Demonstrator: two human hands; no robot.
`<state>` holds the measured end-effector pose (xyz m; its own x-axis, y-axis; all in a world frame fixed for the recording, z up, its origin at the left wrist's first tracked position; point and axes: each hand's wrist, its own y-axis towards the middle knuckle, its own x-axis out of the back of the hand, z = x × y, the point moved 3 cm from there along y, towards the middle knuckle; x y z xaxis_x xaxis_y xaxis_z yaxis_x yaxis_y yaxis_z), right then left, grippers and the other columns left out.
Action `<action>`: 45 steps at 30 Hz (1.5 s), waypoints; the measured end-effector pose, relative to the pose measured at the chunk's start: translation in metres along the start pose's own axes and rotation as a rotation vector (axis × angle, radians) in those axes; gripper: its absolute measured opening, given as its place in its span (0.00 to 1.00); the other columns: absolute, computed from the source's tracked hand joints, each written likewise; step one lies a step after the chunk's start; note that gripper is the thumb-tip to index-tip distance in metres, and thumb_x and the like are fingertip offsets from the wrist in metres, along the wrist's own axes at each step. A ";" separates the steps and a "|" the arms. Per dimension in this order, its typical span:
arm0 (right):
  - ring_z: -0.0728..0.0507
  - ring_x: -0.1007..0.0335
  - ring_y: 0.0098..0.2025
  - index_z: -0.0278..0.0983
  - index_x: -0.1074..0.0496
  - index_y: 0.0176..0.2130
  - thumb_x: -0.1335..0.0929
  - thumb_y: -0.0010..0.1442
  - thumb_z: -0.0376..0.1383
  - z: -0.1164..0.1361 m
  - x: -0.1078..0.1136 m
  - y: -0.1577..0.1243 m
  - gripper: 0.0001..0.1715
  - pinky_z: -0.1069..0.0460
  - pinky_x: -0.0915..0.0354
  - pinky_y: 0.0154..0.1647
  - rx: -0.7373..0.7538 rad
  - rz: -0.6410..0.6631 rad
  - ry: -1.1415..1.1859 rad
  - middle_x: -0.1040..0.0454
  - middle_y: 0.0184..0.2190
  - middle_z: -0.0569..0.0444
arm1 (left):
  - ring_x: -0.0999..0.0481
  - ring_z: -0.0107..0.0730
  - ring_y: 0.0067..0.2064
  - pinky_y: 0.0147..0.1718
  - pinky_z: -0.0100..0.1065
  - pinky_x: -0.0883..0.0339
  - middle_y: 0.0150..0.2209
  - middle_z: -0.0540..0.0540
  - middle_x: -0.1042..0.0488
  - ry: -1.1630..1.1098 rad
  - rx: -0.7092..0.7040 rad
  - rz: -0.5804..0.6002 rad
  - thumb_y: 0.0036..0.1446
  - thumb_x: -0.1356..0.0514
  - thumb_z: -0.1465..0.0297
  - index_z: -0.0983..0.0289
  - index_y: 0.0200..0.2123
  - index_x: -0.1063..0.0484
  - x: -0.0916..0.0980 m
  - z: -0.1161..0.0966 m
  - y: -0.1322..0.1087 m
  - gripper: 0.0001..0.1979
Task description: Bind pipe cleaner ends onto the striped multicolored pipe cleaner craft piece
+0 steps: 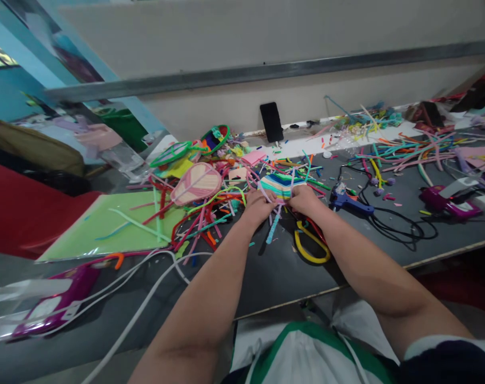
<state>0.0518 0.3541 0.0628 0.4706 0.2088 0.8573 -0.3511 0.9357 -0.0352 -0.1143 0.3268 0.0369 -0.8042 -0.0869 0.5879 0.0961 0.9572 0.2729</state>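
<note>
Both hands meet over the dark table, at a round piece (281,184) made of pipe cleaners in teal, white, navy and yellow stripes with a lilac edge. My left hand (260,207) is closed on its lower left edge. On the lower right edge, my right hand (304,199) has its fingers closed too. A light blue twisted stem (273,228) points down from the piece toward me. Lilac pipe cleaners stick out near the fingers. Fingertips are partly hidden. Below my right wrist lies a yellow loop (312,250), perhaps a scissors handle.
A blue glue gun (352,202) with a black cord lies to the right. Left of my hands sit a pink fan-shaped piece (196,184), loose pipe cleaners and a green sheet (86,226). A phone (272,121) leans on the partition. White cables (146,290) cross the front left.
</note>
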 end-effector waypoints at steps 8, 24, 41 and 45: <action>0.43 0.27 0.35 0.32 0.22 0.31 0.33 0.47 0.33 0.002 0.004 -0.001 0.11 0.55 0.38 0.34 0.026 0.012 -0.038 0.22 0.27 0.48 | 0.26 0.36 0.39 0.44 0.36 0.34 0.31 0.53 0.24 0.044 -0.074 -0.074 0.46 0.39 0.70 0.61 0.22 0.29 0.005 -0.018 -0.006 0.04; 0.42 0.28 0.34 0.32 0.25 0.29 0.32 0.48 0.31 -0.001 0.000 -0.003 0.05 0.52 0.37 0.34 0.045 -0.024 0.074 0.23 0.29 0.47 | 0.25 0.37 0.41 0.46 0.37 0.34 0.32 0.58 0.23 0.062 -0.095 -0.165 0.48 0.39 0.72 0.64 0.23 0.26 0.004 -0.015 -0.006 0.04; 0.41 0.30 0.42 0.38 0.34 0.47 0.30 0.44 0.32 -0.051 0.013 0.023 0.28 0.47 0.36 0.44 -0.232 -0.320 0.439 0.26 0.39 0.50 | 0.31 0.43 0.55 0.57 0.44 0.43 0.50 0.58 0.27 0.342 -0.164 -0.196 0.47 0.34 0.66 0.62 0.41 0.25 0.016 -0.016 -0.005 0.16; 0.46 0.31 0.32 0.37 0.32 0.46 0.32 0.41 0.32 -0.048 0.017 0.024 0.28 0.52 0.35 0.35 -0.165 -0.325 1.065 0.27 0.30 0.56 | 0.31 0.43 0.55 0.57 0.44 0.42 0.50 0.60 0.27 0.324 -0.186 -0.288 0.47 0.34 0.64 0.63 0.44 0.27 0.019 -0.020 -0.004 0.19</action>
<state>0.0904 0.3936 0.0523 0.9993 0.0107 -0.0346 -0.0116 0.9996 -0.0248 -0.1177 0.3155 0.0623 -0.5919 -0.4518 0.6675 0.0232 0.8182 0.5744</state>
